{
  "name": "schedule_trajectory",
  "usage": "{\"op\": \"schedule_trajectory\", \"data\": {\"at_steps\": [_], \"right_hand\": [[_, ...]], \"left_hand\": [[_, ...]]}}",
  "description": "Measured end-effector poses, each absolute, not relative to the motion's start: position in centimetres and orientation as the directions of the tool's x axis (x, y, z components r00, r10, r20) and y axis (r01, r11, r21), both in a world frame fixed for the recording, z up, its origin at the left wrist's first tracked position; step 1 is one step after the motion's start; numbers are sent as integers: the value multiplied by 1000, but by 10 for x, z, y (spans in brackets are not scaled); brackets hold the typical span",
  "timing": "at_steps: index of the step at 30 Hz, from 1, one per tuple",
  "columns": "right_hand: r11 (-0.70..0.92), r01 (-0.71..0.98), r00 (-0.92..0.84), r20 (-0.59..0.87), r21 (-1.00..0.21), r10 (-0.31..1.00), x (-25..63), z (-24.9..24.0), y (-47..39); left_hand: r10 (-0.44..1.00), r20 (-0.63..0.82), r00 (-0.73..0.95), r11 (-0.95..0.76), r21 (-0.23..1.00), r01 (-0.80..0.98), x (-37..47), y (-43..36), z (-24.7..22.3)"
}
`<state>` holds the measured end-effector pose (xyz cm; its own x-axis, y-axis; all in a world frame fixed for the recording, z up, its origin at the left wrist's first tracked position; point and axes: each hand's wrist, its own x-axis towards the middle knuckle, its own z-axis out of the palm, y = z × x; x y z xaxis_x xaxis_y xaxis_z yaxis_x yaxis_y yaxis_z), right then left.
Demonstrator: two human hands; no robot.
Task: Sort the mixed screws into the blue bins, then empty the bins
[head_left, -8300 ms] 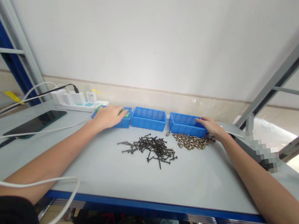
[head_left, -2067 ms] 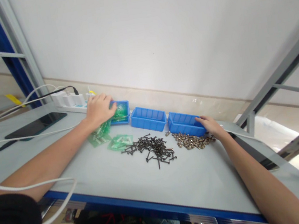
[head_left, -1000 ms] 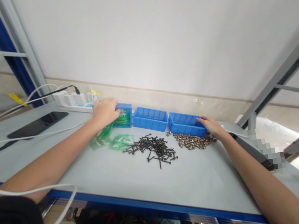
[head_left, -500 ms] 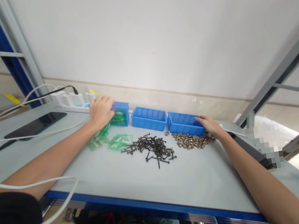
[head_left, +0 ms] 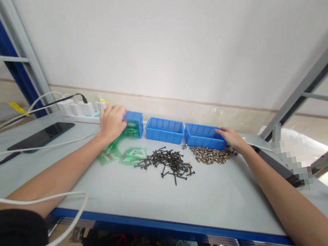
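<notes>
My left hand (head_left: 112,122) is closed around a blue plastic bin (head_left: 134,115), tipped on its side with its open face toward me. Green plastic packets (head_left: 130,130) sit inside it, and others (head_left: 132,155) lie spilled on the table in front. At the right, my right hand (head_left: 231,139) grips the end of another blue bin (head_left: 205,137), which stands upright. Between these two bins is an upright blue bin (head_left: 164,130) that neither hand touches. Dark screws (head_left: 172,162) lie in a loose pile before it. A heap of small brassy metal pieces (head_left: 211,155) lies against the right bin.
A phone (head_left: 42,136) and a white power strip (head_left: 81,109) with plugs are on the left of the grey table (head_left: 152,202). A white cable (head_left: 38,200) loops across my left arm. Behind the bins rises a wall; a dark flat object (head_left: 274,163) lies beyond my right arm.
The left bin is tipped slightly more, and its packets show a little further out. Both hands keep their places; the whole view has shifted slightly.
</notes>
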<state>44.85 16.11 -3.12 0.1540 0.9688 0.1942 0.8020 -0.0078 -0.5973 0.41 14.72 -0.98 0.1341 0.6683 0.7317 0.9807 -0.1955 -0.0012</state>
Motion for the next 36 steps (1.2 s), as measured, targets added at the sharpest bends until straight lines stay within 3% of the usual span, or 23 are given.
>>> {"op": "schedule_trajectory", "data": {"at_steps": [7,20,36], "right_hand": [[-11,799,161,196,-602,967,448,-32,163],[4,798,149,203,-603,968,448,-32,163],[0,795,157,206,-607,966,444,-31,162]], "left_hand": [[666,739,99,-198,47,979,6,149,-11],[667,733,130,-187,-4,982,8,147,-8],[703,706,88,-219,97,971,12,147,-10]]}}
